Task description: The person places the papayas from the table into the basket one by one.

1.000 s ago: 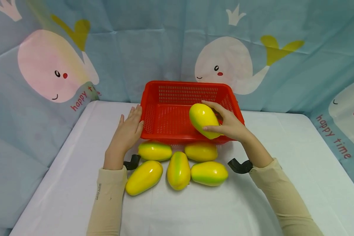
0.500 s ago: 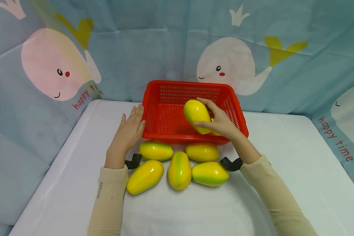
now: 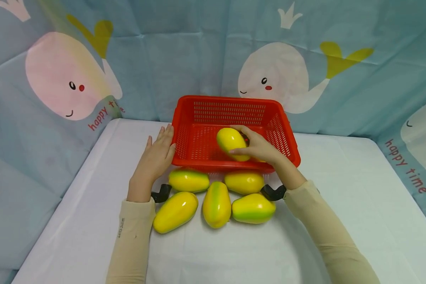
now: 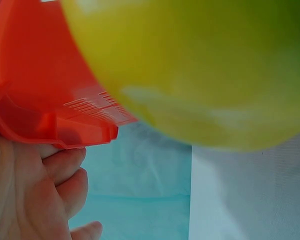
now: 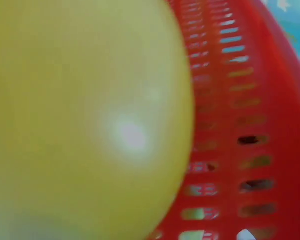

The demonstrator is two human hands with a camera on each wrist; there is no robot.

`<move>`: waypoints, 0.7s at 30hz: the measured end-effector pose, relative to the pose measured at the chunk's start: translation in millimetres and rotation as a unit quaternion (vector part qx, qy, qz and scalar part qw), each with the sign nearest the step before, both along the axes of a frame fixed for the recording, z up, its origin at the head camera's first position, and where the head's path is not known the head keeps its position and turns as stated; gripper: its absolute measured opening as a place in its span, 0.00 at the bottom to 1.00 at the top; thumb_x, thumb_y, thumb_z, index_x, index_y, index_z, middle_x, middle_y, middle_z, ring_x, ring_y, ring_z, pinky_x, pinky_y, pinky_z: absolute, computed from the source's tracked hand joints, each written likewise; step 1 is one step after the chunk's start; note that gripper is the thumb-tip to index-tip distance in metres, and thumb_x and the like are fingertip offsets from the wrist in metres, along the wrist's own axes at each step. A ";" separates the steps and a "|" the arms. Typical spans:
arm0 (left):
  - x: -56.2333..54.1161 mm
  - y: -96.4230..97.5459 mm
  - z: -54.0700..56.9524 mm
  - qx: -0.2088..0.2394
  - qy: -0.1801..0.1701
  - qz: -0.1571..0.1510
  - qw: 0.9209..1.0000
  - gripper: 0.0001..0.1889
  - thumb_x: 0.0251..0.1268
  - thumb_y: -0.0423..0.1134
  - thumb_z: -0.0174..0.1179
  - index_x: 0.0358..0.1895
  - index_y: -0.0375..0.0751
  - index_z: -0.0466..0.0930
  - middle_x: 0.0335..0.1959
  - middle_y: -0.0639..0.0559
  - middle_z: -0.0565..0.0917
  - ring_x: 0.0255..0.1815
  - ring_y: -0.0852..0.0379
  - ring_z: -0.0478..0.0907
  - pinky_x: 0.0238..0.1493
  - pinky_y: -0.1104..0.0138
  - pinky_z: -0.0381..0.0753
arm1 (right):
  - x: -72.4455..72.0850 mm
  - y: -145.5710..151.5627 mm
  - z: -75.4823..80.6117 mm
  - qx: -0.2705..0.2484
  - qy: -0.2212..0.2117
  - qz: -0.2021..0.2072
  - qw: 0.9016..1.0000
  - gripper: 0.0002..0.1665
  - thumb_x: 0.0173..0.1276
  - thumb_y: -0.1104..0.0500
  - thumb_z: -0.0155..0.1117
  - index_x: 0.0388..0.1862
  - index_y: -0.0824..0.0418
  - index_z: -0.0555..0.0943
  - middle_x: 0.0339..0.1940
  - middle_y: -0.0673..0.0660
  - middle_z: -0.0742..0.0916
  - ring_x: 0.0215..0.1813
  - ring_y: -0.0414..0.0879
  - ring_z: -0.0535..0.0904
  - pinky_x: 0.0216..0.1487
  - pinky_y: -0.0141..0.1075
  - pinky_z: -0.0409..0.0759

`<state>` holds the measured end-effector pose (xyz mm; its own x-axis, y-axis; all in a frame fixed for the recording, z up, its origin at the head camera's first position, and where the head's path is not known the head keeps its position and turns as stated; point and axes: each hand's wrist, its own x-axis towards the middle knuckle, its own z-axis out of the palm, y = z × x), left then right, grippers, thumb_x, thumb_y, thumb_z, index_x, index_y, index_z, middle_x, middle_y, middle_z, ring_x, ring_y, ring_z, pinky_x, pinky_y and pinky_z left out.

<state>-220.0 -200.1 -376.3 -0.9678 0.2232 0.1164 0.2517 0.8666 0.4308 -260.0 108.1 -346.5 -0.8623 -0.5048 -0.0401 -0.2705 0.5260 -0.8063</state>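
Observation:
My right hand point(image 3: 257, 148) grips a glossy yellow papaya point(image 3: 230, 142) with a green tinge, thumb on the near side and fingers over the far side. It is held down inside the red slotted basket point(image 3: 195, 163), right of its middle. Beneath that hand a bit of another yellow fruit shows, mostly hidden. In the right wrist view the papaya point(image 5: 85, 110) fills the left, beside the slotted basket wall point(image 5: 285, 150). My left hand point(image 3: 156, 152) rests with extended fingers against the basket's left side; the left wrist view shows its fingers point(image 4: 65, 192) at the red rim point(image 4: 65, 142).
Several yellow-green papayas lie on the white cloth before the basket: two close along its front point(image 3: 189, 180) point(image 3: 244, 182), others nearer point(image 3: 175, 212) point(image 3: 216, 205) point(image 3: 253, 208). One looms large in the left wrist view. A blue whale-print curtain point(image 3: 184, 59) hangs behind the table.
My right hand has carried the papaya leftward over the basket and then lowered it inside. My left hand stays at the basket's left side.

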 end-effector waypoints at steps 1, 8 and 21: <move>-0.1 0.1 -0.1 0.000 -0.001 0.000 1.000 0.30 0.76 0.44 0.36 0.75 0.37 0.41 0.76 0.47 0.45 0.76 0.49 0.38 0.70 0.44 0.33 | -1.4 0.4 -1.5 0.006 -0.004 0.005 1.000 0.47 0.56 0.49 0.72 0.72 0.49 0.61 0.60 0.55 0.74 0.57 0.51 0.70 0.58 0.48 0.72; -0.7 -0.6 -0.3 -0.002 -0.001 0.001 1.000 0.30 0.76 0.45 0.36 0.75 0.37 0.41 0.76 0.47 0.45 0.76 0.49 0.38 0.70 0.43 0.35 | -7.1 1.0 -7.8 0.056 -0.004 0.029 0.998 0.48 0.56 0.47 0.71 0.73 0.52 0.60 0.64 0.55 0.73 0.59 0.50 0.69 0.61 0.47 0.69; -1.9 -0.2 -0.4 -0.004 -0.001 0.002 1.000 0.31 0.75 0.44 0.37 0.75 0.37 0.42 0.76 0.46 0.45 0.76 0.49 0.39 0.69 0.42 0.36 | -12.1 -8.4 -10.0 0.146 0.038 0.073 0.986 0.44 0.59 0.52 0.70 0.71 0.59 0.63 0.66 0.58 0.72 0.61 0.52 0.69 0.64 0.48 0.65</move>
<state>-221.9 -200.3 -376.7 -0.9686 0.2211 0.1133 0.2484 0.8707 0.4246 -272.1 99.8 -356.6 -0.7876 -0.6001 -0.1401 -0.4144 0.6841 -0.6002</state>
